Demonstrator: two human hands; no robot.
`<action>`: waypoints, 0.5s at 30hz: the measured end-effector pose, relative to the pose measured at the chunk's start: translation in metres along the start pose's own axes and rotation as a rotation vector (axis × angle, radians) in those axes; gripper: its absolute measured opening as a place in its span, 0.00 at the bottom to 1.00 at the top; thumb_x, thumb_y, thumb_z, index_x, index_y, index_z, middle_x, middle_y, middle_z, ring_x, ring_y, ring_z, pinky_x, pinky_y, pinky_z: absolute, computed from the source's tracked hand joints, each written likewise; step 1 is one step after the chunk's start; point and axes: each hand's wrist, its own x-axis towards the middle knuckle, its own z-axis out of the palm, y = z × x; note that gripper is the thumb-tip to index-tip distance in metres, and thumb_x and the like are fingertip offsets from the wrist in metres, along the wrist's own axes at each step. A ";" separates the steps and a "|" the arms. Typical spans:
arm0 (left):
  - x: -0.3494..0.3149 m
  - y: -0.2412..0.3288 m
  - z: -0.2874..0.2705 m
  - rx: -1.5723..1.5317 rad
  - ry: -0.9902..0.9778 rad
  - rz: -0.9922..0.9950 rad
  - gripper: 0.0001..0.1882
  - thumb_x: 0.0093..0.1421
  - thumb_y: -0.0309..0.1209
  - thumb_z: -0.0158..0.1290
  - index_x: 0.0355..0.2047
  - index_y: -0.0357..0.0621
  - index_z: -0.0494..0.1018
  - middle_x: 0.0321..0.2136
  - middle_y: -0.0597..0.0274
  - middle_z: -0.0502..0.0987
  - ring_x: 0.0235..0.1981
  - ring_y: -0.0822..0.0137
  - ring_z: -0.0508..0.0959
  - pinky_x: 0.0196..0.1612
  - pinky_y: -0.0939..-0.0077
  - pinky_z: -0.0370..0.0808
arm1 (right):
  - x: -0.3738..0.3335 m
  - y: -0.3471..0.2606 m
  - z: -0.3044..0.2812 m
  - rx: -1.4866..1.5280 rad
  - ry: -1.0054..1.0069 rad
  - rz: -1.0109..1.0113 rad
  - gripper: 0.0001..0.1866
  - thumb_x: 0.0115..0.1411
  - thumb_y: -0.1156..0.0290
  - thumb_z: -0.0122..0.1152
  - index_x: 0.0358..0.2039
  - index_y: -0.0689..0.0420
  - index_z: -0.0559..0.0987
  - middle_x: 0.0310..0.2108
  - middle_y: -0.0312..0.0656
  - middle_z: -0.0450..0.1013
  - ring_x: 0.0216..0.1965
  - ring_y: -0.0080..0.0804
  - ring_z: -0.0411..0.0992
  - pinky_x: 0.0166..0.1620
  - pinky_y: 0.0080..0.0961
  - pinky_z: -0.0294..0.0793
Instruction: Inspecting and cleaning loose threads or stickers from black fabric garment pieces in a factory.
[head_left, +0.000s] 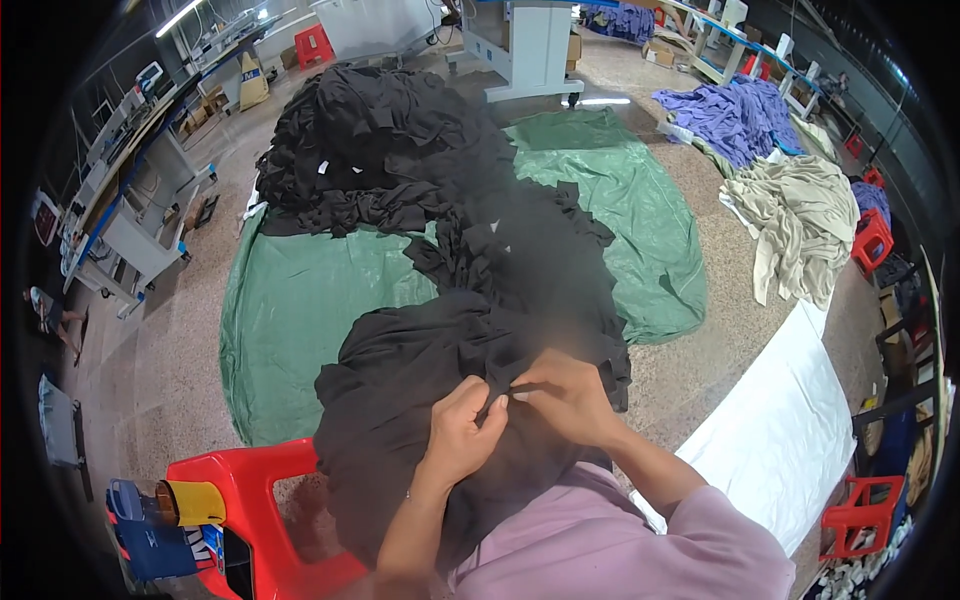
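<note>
Black cloth (400, 350) lies bunched over my lap, in line with the heap of black garments beyond it. My left hand (462, 430) is closed, pinching a fold of this cloth between thumb and fingers. Close on its right, my right hand (568, 395) also pinches the black cloth, thumb and fingertips pressed together. The two hands nearly meet at the same narrow fold. A hazy blur over the middle right dims the cloth beside my right hand, so finer details of the fold cannot be made out.
A large heap of black garments (370, 130) rests on a green tarp (310, 290). At my left stands a red plastic stool (245, 470) bearing a yellow roll (195, 503). White sheeting (770, 430), beige cloth (795, 215) and purple cloth (735, 115) lie to the right. Workbenches (150, 235) line the left.
</note>
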 end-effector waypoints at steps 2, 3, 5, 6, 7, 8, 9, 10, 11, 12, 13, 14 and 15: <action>-0.001 0.000 0.001 -0.034 0.025 -0.049 0.10 0.52 0.19 0.56 0.21 0.33 0.64 0.19 0.56 0.63 0.18 0.68 0.63 0.22 0.74 0.63 | 0.002 0.003 0.001 0.066 -0.028 0.061 0.07 0.53 0.80 0.62 0.35 0.63 0.80 0.29 0.37 0.71 0.30 0.21 0.69 0.31 0.17 0.66; -0.001 0.000 0.001 -0.069 0.048 -0.096 0.09 0.52 0.18 0.55 0.21 0.33 0.65 0.19 0.57 0.63 0.19 0.71 0.64 0.22 0.75 0.63 | 0.004 0.005 0.003 0.166 -0.046 0.172 0.06 0.55 0.79 0.61 0.34 0.63 0.80 0.30 0.35 0.72 0.30 0.19 0.69 0.32 0.17 0.66; -0.002 -0.003 0.004 -0.176 0.079 -0.137 0.09 0.52 0.19 0.55 0.21 0.34 0.66 0.18 0.62 0.64 0.19 0.75 0.63 0.22 0.78 0.63 | 0.007 0.004 0.007 0.266 -0.063 0.279 0.04 0.57 0.78 0.61 0.33 0.64 0.80 0.31 0.34 0.72 0.31 0.17 0.68 0.34 0.16 0.66; -0.001 -0.004 0.006 -0.284 0.109 -0.182 0.08 0.53 0.19 0.56 0.20 0.34 0.67 0.17 0.67 0.65 0.20 0.79 0.63 0.23 0.80 0.62 | 0.009 0.003 0.008 0.350 -0.082 0.396 0.05 0.58 0.78 0.60 0.34 0.64 0.80 0.31 0.33 0.72 0.32 0.16 0.67 0.35 0.16 0.66; 0.000 -0.001 0.006 -0.283 0.111 -0.178 0.08 0.53 0.19 0.56 0.20 0.34 0.67 0.17 0.67 0.65 0.20 0.79 0.63 0.23 0.80 0.62 | 0.010 0.003 0.010 0.434 -0.101 0.512 0.06 0.59 0.77 0.59 0.36 0.64 0.80 0.32 0.33 0.72 0.33 0.15 0.67 0.37 0.15 0.67; 0.002 0.005 0.006 -0.400 0.139 -0.321 0.10 0.53 0.20 0.57 0.20 0.36 0.67 0.17 0.73 0.65 0.20 0.81 0.62 0.23 0.81 0.61 | 0.011 0.004 0.012 0.432 -0.101 0.506 0.06 0.59 0.77 0.59 0.36 0.64 0.80 0.32 0.33 0.72 0.33 0.15 0.67 0.37 0.15 0.67; 0.003 0.010 0.005 -0.515 0.167 -0.466 0.11 0.54 0.21 0.58 0.19 0.37 0.67 0.17 0.78 0.66 0.20 0.83 0.61 0.23 0.83 0.61 | 0.010 0.007 0.014 0.445 -0.071 0.415 0.10 0.59 0.76 0.60 0.42 0.63 0.77 0.33 0.33 0.72 0.34 0.15 0.67 0.38 0.15 0.66; 0.005 0.014 0.005 -0.514 0.171 -0.459 0.11 0.54 0.21 0.58 0.19 0.37 0.67 0.17 0.78 0.66 0.20 0.83 0.61 0.23 0.83 0.61 | 0.010 0.008 0.016 0.456 -0.041 0.323 0.16 0.59 0.75 0.61 0.48 0.62 0.75 0.34 0.34 0.72 0.34 0.15 0.67 0.39 0.14 0.66; 0.007 0.018 0.005 -0.553 0.188 -0.484 0.11 0.55 0.22 0.58 0.18 0.37 0.68 0.17 0.80 0.66 0.20 0.84 0.61 0.23 0.84 0.61 | 0.009 0.004 0.014 0.455 -0.044 0.315 0.16 0.59 0.75 0.61 0.48 0.62 0.75 0.34 0.34 0.72 0.34 0.15 0.67 0.39 0.14 0.66; 0.008 0.019 0.003 -0.589 0.216 -0.506 0.12 0.55 0.23 0.59 0.18 0.38 0.69 0.18 0.82 0.66 0.21 0.86 0.61 0.23 0.84 0.60 | 0.008 -0.005 0.010 0.499 -0.069 0.304 0.23 0.57 0.73 0.63 0.53 0.61 0.70 0.35 0.35 0.72 0.35 0.16 0.68 0.40 0.15 0.67; 0.005 0.018 -0.001 -0.521 0.205 -0.493 0.11 0.55 0.24 0.60 0.19 0.38 0.71 0.17 0.81 0.66 0.21 0.86 0.62 0.23 0.84 0.61 | 0.010 -0.014 0.005 0.547 -0.104 0.293 0.31 0.56 0.71 0.65 0.59 0.59 0.65 0.36 0.36 0.71 0.36 0.18 0.68 0.40 0.16 0.67; 0.001 0.017 -0.005 -0.450 0.197 -0.481 0.10 0.54 0.25 0.61 0.19 0.38 0.72 0.16 0.79 0.67 0.21 0.86 0.62 0.23 0.84 0.62 | 0.013 -0.027 -0.004 0.112 -0.234 0.198 0.39 0.52 0.68 0.67 0.63 0.56 0.61 0.45 0.43 0.71 0.42 0.30 0.73 0.42 0.27 0.72; 0.001 0.027 -0.011 -0.270 0.158 -0.425 0.11 0.52 0.26 0.62 0.18 0.39 0.72 0.15 0.73 0.69 0.20 0.82 0.65 0.24 0.82 0.64 | 0.014 -0.023 -0.003 -0.227 -0.227 -0.094 0.35 0.52 0.56 0.68 0.57 0.57 0.66 0.35 0.45 0.73 0.35 0.43 0.75 0.38 0.33 0.72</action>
